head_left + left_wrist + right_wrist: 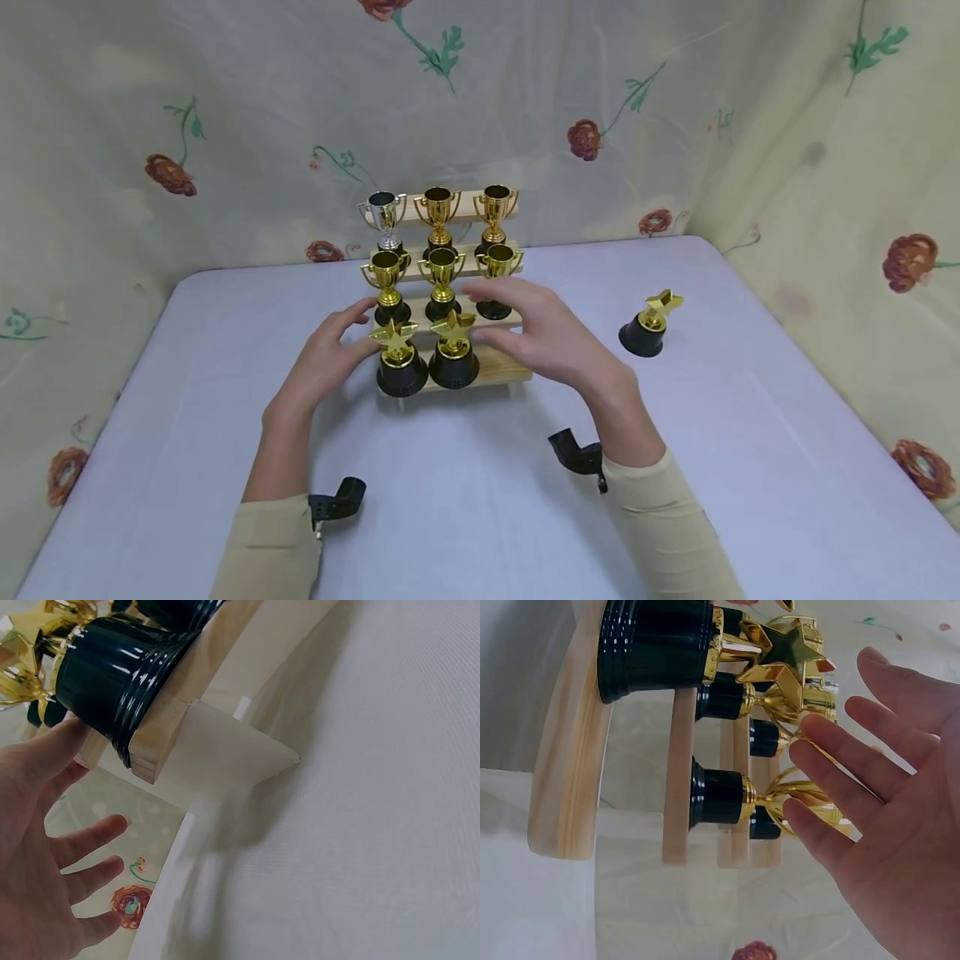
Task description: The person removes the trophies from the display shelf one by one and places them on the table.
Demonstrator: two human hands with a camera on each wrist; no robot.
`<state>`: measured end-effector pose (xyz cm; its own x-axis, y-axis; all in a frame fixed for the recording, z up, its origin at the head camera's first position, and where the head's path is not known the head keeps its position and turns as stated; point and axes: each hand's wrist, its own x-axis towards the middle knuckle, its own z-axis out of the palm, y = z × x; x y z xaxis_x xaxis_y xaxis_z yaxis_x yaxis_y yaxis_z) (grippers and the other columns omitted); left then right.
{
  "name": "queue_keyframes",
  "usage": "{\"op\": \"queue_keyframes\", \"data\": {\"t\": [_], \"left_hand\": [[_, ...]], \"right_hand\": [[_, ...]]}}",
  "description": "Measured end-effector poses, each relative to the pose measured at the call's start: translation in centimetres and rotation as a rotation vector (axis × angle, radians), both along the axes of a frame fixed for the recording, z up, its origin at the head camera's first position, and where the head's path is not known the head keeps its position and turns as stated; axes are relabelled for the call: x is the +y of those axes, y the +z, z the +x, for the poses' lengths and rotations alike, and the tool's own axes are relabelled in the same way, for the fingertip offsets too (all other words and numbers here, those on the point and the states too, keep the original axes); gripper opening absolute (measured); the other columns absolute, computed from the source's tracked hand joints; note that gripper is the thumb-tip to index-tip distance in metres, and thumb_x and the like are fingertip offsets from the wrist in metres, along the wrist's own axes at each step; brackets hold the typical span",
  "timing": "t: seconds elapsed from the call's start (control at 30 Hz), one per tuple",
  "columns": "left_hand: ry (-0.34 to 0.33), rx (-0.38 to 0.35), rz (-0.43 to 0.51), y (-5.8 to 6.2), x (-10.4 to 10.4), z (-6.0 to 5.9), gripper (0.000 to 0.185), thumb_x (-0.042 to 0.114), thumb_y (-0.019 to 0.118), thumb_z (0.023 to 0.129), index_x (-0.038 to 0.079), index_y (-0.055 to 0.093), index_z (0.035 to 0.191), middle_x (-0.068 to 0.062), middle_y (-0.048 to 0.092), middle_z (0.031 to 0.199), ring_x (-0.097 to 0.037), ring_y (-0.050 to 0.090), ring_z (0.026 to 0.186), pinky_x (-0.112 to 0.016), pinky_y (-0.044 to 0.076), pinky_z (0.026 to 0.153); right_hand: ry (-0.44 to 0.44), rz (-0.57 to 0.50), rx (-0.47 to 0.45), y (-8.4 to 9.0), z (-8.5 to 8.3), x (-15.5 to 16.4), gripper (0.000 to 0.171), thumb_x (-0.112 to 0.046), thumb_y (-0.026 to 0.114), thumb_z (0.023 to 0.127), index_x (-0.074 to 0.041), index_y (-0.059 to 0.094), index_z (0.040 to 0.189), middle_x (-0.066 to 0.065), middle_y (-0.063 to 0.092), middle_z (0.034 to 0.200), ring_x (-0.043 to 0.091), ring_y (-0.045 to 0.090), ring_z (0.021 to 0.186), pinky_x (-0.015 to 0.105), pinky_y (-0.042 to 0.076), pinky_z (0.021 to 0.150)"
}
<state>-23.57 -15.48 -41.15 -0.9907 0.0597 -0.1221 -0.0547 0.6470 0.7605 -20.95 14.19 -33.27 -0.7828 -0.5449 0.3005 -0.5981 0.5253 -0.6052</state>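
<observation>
Two gold star trophies with black bases, the left star trophy (400, 367) and the right star trophy (454, 354), stand on the lowest tier of a wooden stepped rack (495, 367). My left hand (322, 354) is beside the left one, its fingers spread and its thumb tip at the black base (112, 675) in the left wrist view. My right hand (551, 333), fingers extended and apart, is beside the right star trophy and overlaps a gold cup (498, 260). In the right wrist view its fingertips (795, 810) lie close to a gold cup's handle.
Higher tiers bear a silver cup (384, 218) and several gold cups (438, 212). Another star trophy (645, 331) stands alone on the white-covered table (465, 500) at the right. Flower-patterned cloth (510, 100) hangs behind and at both sides.
</observation>
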Motion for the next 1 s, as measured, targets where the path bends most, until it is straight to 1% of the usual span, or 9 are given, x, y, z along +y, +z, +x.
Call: {"op": "queue_keyframes", "data": {"t": [0.23, 0.4, 0.5, 0.7, 0.87, 1.0], "left_hand": [[0.008, -0.006, -0.004, 0.0, 0.0, -0.1, 0.066, 0.054, 0.061, 0.092, 0.043, 0.034, 0.152, -0.005, 0.044, 0.151, -0.032, 0.030, 0.148, -0.067, 0.029, 0.113], [0.005, -0.005, 0.001, 0.0, 0.0, 0.0, 0.065, 0.049, 0.061, 0.093, 0.043, 0.034, 0.152, -0.006, 0.044, 0.151, -0.032, 0.030, 0.148, -0.067, 0.028, 0.114], [0.002, -0.004, 0.007, 0.0, 0.0, 0.0, 0.065, 0.047, 0.061, 0.094, 0.043, 0.034, 0.152, -0.006, 0.045, 0.151, -0.032, 0.030, 0.149, -0.066, 0.027, 0.114], [-0.001, 0.004, 0.012, 0.2, 0.1, 0.0, 0.066, 0.051, 0.062, 0.092, 0.044, 0.035, 0.152, -0.006, 0.045, 0.150, -0.032, 0.030, 0.149, -0.066, 0.027, 0.115], [0.003, 0.003, 0.015, 0.2, 0.0, 0.0, 0.066, 0.051, 0.063, 0.092, 0.043, 0.035, 0.152, -0.006, 0.045, 0.150, -0.032, 0.029, 0.149, -0.066, 0.026, 0.115], [0.004, -0.002, 0.021, 0.1, -0.1, 0.0, 0.067, 0.051, 0.063, 0.092, 0.042, 0.035, 0.152, -0.006, 0.045, 0.150, -0.031, 0.028, 0.150, -0.066, 0.026, 0.115]], "right_hand": [[0.006, -0.014, -0.043, -0.3, -0.1, -1.0, 0.055, -0.019, 0.072, 0.092, -0.014, 0.053, 0.143, 0.002, 0.057, 0.143, 0.019, 0.054, 0.132, 0.043, 0.041, 0.113], [-0.001, 0.008, -0.070, -0.7, -0.2, -1.8, 0.053, -0.020, 0.071, 0.092, -0.016, 0.054, 0.143, 0.001, 0.058, 0.142, 0.018, 0.054, 0.132, 0.042, 0.044, 0.111], [-0.004, 0.035, -0.070, -1.0, -0.4, -2.3, 0.051, -0.022, 0.071, 0.093, -0.016, 0.055, 0.141, 0.000, 0.059, 0.141, 0.018, 0.056, 0.129, 0.041, 0.045, 0.109], [-0.033, 0.058, -0.082, -1.4, -0.7, -2.7, 0.050, -0.025, 0.071, 0.093, -0.016, 0.056, 0.140, -0.001, 0.059, 0.140, 0.018, 0.057, 0.127, 0.042, 0.046, 0.108], [-0.029, 0.049, -0.068, -1.6, -0.8, -2.9, 0.044, -0.023, 0.069, 0.094, -0.014, 0.060, 0.136, 0.000, 0.062, 0.137, 0.019, 0.057, 0.129, 0.041, 0.046, 0.108], [-0.041, 0.043, -0.071, -1.8, -0.8, -3.0, 0.037, -0.019, 0.067, 0.096, -0.012, 0.063, 0.132, 0.001, 0.065, 0.132, 0.019, 0.060, 0.123, 0.041, 0.048, 0.105]]}}
